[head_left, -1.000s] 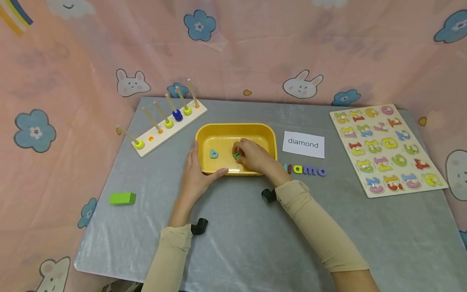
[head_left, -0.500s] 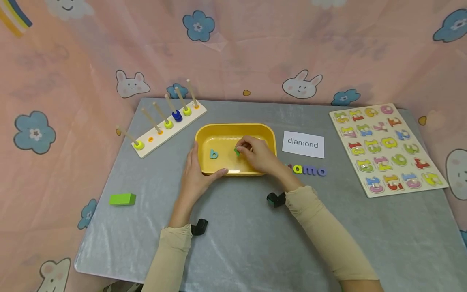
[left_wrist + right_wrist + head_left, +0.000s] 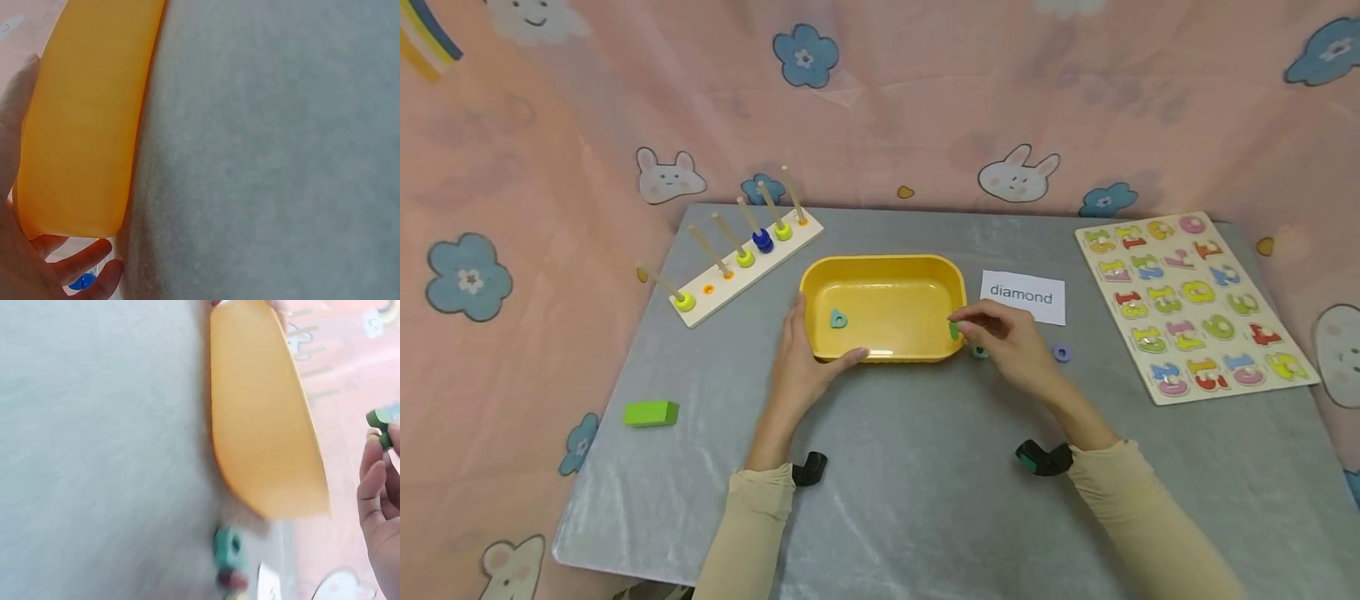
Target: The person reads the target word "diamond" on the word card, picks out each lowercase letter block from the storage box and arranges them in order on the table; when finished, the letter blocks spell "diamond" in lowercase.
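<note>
A yellow tray (image 3: 895,287) stands mid-table, with a light-blue letter b (image 3: 838,319) lying inside at left. My left hand (image 3: 801,371) holds the tray's near left corner, thumb along the front and fingers along the left side. Over the tray's right rim, my right hand (image 3: 1018,346) pinches a green letter (image 3: 953,331) between thumb and fingertips; its exact shape is unclear. Below that hand, a teal letter (image 3: 980,352) lies on the table, and a purple letter o (image 3: 1062,353) lies to the right. My right hand hides the letters between them in the head view.
A white card reading "diamond" (image 3: 1022,292) lies right of the tray. Farther right is a wooden number puzzle board (image 3: 1138,333). A peg board with rings (image 3: 722,286) stands at back left, and a green block (image 3: 651,413) lies at left.
My right hand has lifted the green letter from inside the tray and carried it right, to the tray's right rim. My left hand stays on the tray.
</note>
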Demonstrator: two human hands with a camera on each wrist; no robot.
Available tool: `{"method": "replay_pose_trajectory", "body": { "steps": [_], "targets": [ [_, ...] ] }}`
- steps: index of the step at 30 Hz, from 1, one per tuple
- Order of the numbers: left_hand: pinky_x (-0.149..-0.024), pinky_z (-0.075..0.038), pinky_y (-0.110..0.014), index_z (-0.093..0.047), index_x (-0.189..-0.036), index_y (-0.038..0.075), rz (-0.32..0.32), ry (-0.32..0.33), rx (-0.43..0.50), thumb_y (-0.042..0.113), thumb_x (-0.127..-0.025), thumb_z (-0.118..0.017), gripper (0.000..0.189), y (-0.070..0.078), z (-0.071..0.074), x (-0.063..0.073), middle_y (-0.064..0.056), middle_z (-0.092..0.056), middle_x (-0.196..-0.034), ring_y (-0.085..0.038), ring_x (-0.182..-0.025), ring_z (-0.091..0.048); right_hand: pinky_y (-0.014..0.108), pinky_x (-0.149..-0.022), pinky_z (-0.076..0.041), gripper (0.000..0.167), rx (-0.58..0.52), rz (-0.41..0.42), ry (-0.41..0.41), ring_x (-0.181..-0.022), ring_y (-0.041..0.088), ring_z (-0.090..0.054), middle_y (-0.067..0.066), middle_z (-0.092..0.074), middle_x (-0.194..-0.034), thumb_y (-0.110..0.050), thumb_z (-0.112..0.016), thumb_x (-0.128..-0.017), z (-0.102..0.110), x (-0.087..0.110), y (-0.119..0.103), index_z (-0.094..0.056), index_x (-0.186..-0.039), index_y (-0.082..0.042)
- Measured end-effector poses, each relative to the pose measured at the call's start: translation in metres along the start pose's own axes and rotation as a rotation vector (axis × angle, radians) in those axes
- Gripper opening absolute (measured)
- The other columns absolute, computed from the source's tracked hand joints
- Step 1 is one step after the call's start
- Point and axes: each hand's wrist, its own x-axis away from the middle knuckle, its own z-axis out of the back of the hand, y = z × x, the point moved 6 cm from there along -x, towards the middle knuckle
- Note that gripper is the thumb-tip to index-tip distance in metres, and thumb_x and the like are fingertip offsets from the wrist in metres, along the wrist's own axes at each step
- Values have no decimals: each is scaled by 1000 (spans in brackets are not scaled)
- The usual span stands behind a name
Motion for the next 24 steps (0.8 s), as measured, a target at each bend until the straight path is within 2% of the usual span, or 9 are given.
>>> {"method": "replay_pose_trajectory", "body": {
  "steps": [4,7,12,14,16,20,24],
  "targets": [
    [-128,-28,-59,0,-172,28,5,-9,-4,65,-80,-86,132,0,-3,0,-11,-21,-176,-34,-160,-29,15,-74,-55,20,-8,-64,117,-84,10,-66,-3,-74,-101,-4,-69,-102,38,31,19,-73,-119,6],
    [-128,-27,-59,1,-172,29,15,-6,0,64,-80,-87,132,0,-3,0,-10,-20,-176,-34,-159,-28,11,-72,-54,24,62,-144,212,-83,0,-66,-19,-71,-96,-8,-74,-100,69,50,36,-73,-120,6],
    [-128,-27,-59,0,-172,29,19,0,2,62,-80,-88,132,-1,-1,0,-10,-20,-176,-34,-159,-29,10,-66,-47,28,301,-288,353,-78,-7,-60,-30,-64,-84,-21,-79,-98,113,72,59,-76,-116,1],
    [-128,-28,-59,0,-172,29,19,-1,1,62,-80,-88,132,-1,-1,-1,-11,-20,-176,-34,-159,-29,14,-61,-44,27,400,-342,381,-74,-9,-56,-25,-67,-80,-24,-81,-97,124,76,66,-79,-111,-1],
    [-128,-27,-60,0,-172,29,20,-1,1,62,-80,-88,132,-1,-1,-1,-10,-20,-176,-35,-160,-28,17,-58,-42,26,467,-385,382,-69,-10,-53,-11,-74,-79,-25,-81,-96,128,77,72,-80,-108,-2],
    [-128,-27,-60,0,-172,29,20,-2,3,62,-80,-88,132,-2,-1,0,-10,-19,-176,-34,-160,-28,19,-55,-42,25,514,-418,346,-64,-10,-53,15,-79,-87,-25,-80,-97,128,78,86,-81,-106,-2],
    [-128,-28,-60,0,-172,30,17,-3,5,63,-80,-87,132,-1,-1,0,-10,-19,-176,-35,-160,-29,20,-54,-41,23,527,-407,337,-61,-8,-53,18,-79,-88,-22,-79,-97,125,75,90,-81,-104,0]
  ]
}}
